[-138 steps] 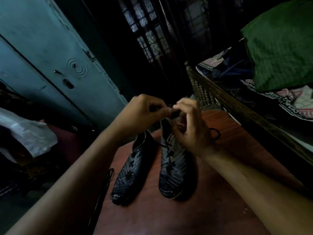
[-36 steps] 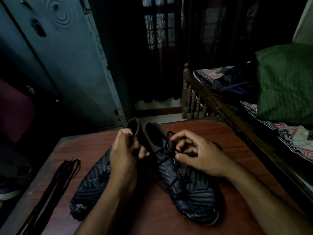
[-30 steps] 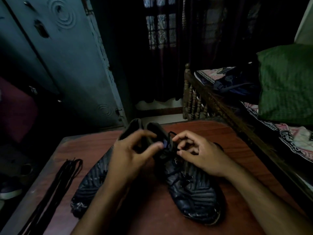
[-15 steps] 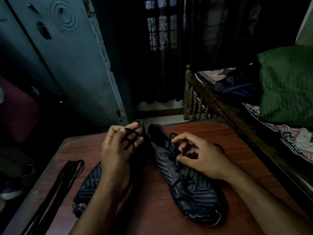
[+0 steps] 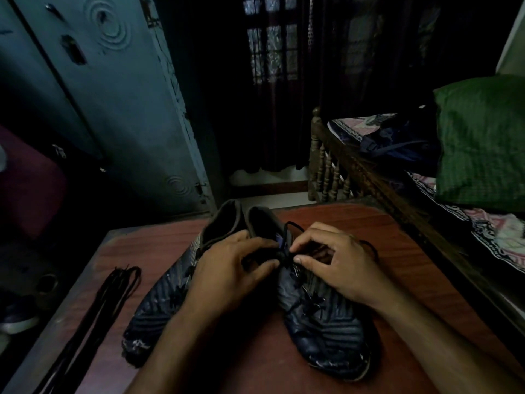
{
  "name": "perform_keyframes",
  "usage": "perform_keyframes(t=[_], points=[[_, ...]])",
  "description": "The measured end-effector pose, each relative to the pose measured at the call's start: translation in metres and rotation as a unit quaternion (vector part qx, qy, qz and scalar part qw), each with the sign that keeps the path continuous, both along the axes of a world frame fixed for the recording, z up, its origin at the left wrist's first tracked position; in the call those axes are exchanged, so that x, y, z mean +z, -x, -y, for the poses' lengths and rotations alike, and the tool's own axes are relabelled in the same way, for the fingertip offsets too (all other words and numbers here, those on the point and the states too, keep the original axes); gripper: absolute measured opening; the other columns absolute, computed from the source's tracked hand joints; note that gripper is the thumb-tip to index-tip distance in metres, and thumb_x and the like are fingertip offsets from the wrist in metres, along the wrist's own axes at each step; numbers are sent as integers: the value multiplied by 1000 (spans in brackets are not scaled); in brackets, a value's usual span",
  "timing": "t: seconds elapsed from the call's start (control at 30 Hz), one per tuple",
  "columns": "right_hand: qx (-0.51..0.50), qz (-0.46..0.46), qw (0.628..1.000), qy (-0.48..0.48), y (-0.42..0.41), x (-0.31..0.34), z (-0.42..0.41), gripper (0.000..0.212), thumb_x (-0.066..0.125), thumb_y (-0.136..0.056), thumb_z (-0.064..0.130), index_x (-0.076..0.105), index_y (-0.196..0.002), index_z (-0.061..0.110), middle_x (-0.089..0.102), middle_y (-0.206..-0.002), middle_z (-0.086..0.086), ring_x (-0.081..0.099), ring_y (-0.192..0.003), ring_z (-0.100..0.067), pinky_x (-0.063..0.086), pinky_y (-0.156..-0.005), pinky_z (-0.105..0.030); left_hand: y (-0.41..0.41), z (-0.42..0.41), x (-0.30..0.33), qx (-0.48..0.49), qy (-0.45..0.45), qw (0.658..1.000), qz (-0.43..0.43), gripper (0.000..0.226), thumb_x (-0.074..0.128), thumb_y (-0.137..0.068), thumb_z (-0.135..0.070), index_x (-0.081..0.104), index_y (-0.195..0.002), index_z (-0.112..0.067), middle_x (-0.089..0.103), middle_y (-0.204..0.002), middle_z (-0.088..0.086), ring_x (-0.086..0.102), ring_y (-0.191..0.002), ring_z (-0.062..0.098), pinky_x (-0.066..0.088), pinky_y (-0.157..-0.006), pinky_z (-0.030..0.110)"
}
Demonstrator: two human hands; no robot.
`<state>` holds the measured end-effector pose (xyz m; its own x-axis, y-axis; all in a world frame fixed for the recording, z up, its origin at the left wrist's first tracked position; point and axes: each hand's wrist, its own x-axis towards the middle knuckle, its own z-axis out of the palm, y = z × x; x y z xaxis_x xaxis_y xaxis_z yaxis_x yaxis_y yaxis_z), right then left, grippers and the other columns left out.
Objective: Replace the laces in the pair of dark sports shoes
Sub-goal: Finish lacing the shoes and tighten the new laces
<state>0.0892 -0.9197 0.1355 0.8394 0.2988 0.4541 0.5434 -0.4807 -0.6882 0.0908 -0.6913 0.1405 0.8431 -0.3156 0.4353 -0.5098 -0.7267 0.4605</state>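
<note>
2 dark sports shoes (image 5: 321,317) side by side, spare black laces (image 5: 93,314) left

Two dark shoes (image 5: 321,308), two hands (image 5: 227,277), one spare lace bundle (image 5: 108,302).

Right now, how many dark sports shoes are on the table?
2. The left dark sports shoe lies under the left hand; the right dark sports shoe sits beside it, both hands at its lace.
</note>
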Motion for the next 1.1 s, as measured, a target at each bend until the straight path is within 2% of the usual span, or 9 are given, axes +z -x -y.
perform_keyframes(t=[0.1,0.2,0.33,0.5,0.63,0.77,0.93,1.03,1.1], points=[[-1,11,1000,8,-2,-2,0,12,76,-87,13,71,-92,23,63,-93,17,62,-95,-2,43,-80,-10,-6,-2,-7,-27,23,999,18,24,76,-91,-35,75,-114,-39,48,-83,-13,55,-79,7,45,-65,22],[2,13,1000,20,-3,-2,2,14,74,-88,12,71,-93,25,62,-93,19,61,-94,0,41,-79,-9,-6,-1,-7,-33,66,997,22,20,68,-93,-32,78,-110,-32,50,-95,-15,56,-94,4,40,-77,9],[24,45,997,52,-4,-4,2,16,75,-88,14,68,-95,26,59,-94,17,61,-91,-3,45,-73,-10,-2,11,-13,-30,119,992,12,13,63,-101,-25,75,-104,-22,61,-102,-10,62,-99,6,48,-85,20],[51,109,989,90,-4,-4,3,8,64,-93,22,60,-99,26,55,-97,12,61,-81,-12,52,-66,-32,-1,18,-14,0,149,989,-2,10,65,-100,-23,75,-100,-23,63,-94,-15,63,-94,4,47,-79,18],[49,140,984,94,-3,-1,2,8,66,-84,17,60,-88,20,54,-91,11,58,-76,-12,49,-62,-29,1,18,-11,-11,135,991,14,14,70,-97,-17,77,-105,-26,62,-93,-20,63,-93,1,44,-78,11],[46,111,986,117,-4,-3,4,5,63,-81,24,59,-85,24,53,-87,15,56,-72,-10,47,-60,-30,0,18,-12,-33,84,995,33,13,65,-98,-21,74,-103,-28,67,-97,-17,65,-94,-1,50,-80,20],[36,122,988,86,0,0,0,9,69,-79,13,63,-83,20,59,-82,13,59,-74,-6,49,-64,-26,-1,21,-11,-16,157,982,-108,17,66,-99,-32,75,-85,-31,72,-85,-8,68,-82,6,54,-75,32],[36,112,991,70,3,0,-3,12,70,-80,11,64,-83,21,60,-83,15,61,-77,-6,51,-65,-28,-10,11,-8,-53,175,958,-222,15,68,-98,-31,79,-89,-24,76,-90,-3,73,-89,17,56,-87,47],[42,108,990,79,3,-1,-5,11,68,-81,13,65,-85,23,61,-85,16,62,-79,-6,52,-66,-30,-13,5,-7,-78,173,948,-257,12,70,-97,-24,80,-92,-24,77,-95,-1,73,-94,18,54,-92,46]])
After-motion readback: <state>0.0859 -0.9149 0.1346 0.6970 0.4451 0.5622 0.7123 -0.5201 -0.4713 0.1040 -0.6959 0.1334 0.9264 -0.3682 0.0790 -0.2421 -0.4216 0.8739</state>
